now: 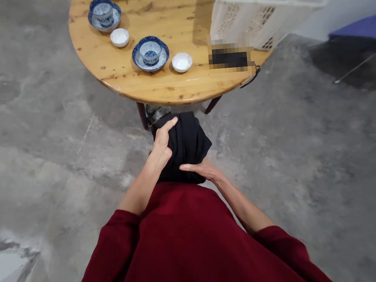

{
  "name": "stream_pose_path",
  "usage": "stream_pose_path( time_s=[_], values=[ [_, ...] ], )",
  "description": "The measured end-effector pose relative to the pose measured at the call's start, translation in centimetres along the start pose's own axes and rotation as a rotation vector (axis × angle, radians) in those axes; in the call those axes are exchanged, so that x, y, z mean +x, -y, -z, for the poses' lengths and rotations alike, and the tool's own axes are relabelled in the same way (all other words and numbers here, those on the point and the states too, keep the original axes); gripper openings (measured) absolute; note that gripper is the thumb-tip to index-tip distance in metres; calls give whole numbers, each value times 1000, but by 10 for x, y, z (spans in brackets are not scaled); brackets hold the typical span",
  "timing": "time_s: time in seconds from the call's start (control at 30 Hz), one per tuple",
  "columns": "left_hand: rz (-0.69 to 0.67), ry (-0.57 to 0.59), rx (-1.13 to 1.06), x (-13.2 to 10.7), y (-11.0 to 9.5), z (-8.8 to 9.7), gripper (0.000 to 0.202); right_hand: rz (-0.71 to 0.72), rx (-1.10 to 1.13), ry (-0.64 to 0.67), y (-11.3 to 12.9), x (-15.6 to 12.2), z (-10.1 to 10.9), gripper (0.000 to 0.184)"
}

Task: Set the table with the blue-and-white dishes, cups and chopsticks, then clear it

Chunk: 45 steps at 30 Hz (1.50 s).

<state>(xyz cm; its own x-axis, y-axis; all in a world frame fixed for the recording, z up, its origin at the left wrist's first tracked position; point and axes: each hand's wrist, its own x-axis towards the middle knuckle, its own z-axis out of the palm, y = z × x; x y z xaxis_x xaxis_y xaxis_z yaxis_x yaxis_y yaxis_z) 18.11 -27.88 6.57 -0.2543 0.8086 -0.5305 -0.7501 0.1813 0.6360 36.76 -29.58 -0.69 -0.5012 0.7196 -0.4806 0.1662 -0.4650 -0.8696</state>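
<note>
A bundle of black cloth [188,143] is held in front of my body, just short of the round wooden table [158,89]. My left hand [163,138] grips its upper left side, thumb lying across the top. My right hand [200,169] presses flat against its lower right edge, fingers together and pointing left. Both hands touch the cloth. My red sleeves and red top fill the lower part of the view.
On the table stand two blue-patterned bowls on saucers [150,52] [104,13], small white dishes [182,62] [119,37], a white mesh basket [262,9] and a blurred dark object [230,56]. Bare concrete floor all around; a blue mat [361,27] lies at right.
</note>
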Motion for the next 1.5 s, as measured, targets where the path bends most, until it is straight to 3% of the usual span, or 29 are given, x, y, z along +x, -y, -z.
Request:
stream_pose_path(
  time_s=[0.13,0.23,0.3,0.43,0.53,0.63,0.73,0.83,0.93,1.1,1.17,1.3,1.4,1.5],
  values=[
    [-61,239,285,-14,-4,-2,52,52,97,-165,-9,6,-8,81],
    [-124,403,648,-22,-9,3,77,47,180,-162,-16,8,-4,76],
    [-146,446,853,-24,-6,5,89,29,203,-167,-19,8,-1,75],
    [-181,367,898,-23,16,6,83,-40,202,-211,-26,-2,3,76],
    [-219,261,745,-22,35,9,70,-103,211,-190,-32,-13,3,73],
    [-166,209,534,-21,49,11,55,-118,216,-135,-35,-21,2,71],
    [-96,92,350,-20,56,11,45,-85,215,-81,-34,-21,-1,73],
    [-108,41,348,-21,51,16,43,-66,217,-86,-32,-15,-6,70],
    [-154,88,553,-21,36,34,42,-119,297,-124,-32,-10,-12,69],
    [-254,-168,753,-18,21,90,65,-230,451,-215,-29,6,-18,58],
    [-144,-109,684,-18,22,108,72,-316,509,-175,-24,19,-19,43],
    [141,150,468,-25,23,125,69,-486,585,-92,-11,58,-31,21],
    [185,153,438,-27,17,136,67,-577,597,-50,-4,86,-51,22],
    [178,54,374,-21,8,160,62,-584,565,11,-6,103,-78,32]
  ],
)
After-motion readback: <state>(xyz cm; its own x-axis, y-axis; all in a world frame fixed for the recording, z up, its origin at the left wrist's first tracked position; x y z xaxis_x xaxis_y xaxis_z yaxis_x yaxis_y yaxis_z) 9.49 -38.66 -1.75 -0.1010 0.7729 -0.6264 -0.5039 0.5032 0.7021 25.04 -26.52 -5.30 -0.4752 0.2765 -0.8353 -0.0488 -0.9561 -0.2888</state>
